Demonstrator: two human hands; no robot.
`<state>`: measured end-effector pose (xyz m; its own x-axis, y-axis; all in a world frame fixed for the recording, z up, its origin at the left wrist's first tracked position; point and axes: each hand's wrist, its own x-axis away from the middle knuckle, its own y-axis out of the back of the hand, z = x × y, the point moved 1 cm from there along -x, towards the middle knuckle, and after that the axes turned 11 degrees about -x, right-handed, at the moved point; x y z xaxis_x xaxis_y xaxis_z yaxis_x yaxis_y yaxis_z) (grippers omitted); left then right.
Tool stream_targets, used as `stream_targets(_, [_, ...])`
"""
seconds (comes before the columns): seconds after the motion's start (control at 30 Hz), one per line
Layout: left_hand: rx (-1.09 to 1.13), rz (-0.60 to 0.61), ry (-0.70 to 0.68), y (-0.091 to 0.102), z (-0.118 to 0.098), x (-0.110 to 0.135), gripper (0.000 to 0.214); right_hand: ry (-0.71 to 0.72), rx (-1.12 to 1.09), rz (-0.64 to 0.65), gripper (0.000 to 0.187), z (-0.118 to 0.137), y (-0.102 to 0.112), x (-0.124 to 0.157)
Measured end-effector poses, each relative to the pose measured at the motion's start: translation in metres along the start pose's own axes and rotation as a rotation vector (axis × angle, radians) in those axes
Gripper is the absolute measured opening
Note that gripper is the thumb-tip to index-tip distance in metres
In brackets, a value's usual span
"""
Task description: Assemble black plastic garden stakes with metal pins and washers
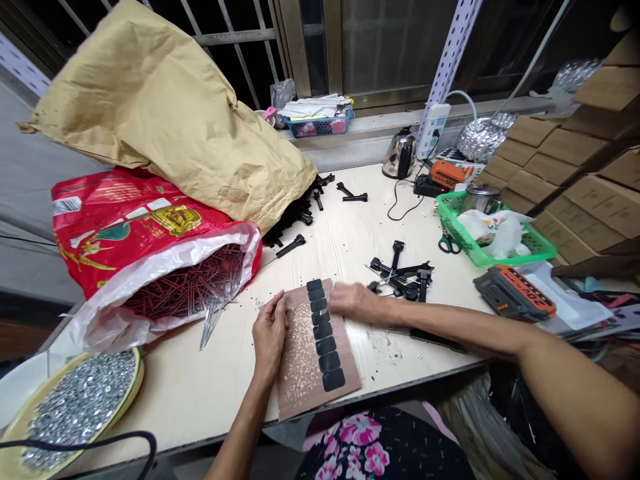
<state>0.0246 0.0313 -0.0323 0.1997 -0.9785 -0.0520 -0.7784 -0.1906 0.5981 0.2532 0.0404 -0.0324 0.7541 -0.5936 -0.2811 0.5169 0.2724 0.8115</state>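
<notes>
A brown board (300,380) with pale flecks lies at the table's front edge, bearing a column of several black rectangular patches (326,345). Curled at the board's upper left edge, my left hand (270,330) is closed on it. My right hand (355,303) is over the board's upper right edge, beside the upper patches; motion smears its fingers, so what they hold cannot be made out. Just beyond that hand lies a loose pile of black plastic pieces with flat heads (400,273), thin metal pins among them.
On the left, a red sack (125,220) spills long reddish screws (185,283) below a big paper bag (150,100). A yellow bowl (137,383) holds small metal parts. To the right are a green basket (543,252), scissors (449,244), a battery pack (515,293) and stacked cartons (595,207).
</notes>
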Motion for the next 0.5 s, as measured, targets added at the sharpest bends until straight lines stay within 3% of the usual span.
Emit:
stream_targets(0.1, [-0.008,0.017,-0.002,-0.003,0.005,0.000,0.054,0.185,-0.010,0.168,0.027,0.011,-0.001,0.005])
stream_targets(0.23, [-0.023,-0.002,-0.020,-0.004,0.006,0.001,0.052,-0.097,0.000,-0.005,0.028,0.002,0.014,-0.006])
stream_targets(0.27, [-0.025,-0.003,-0.024,-0.003,0.005,0.002,0.051,-0.108,-0.008,0.001,0.026,0.002,0.016,-0.006])
stream_targets(0.4, [0.003,0.014,-0.011,-0.003,0.003,0.004,0.052,0.256,-0.057,0.234,0.021,0.017,0.012,-0.003])
stream_targets(0.43, [0.010,0.019,-0.004,-0.003,0.003,0.004,0.052,0.255,-0.073,0.248,0.021,0.018,0.012,-0.004])
stream_targets(0.5, [0.013,0.018,0.005,-0.004,0.003,0.003,0.051,0.073,-0.106,0.164,0.023,0.012,0.016,-0.010])
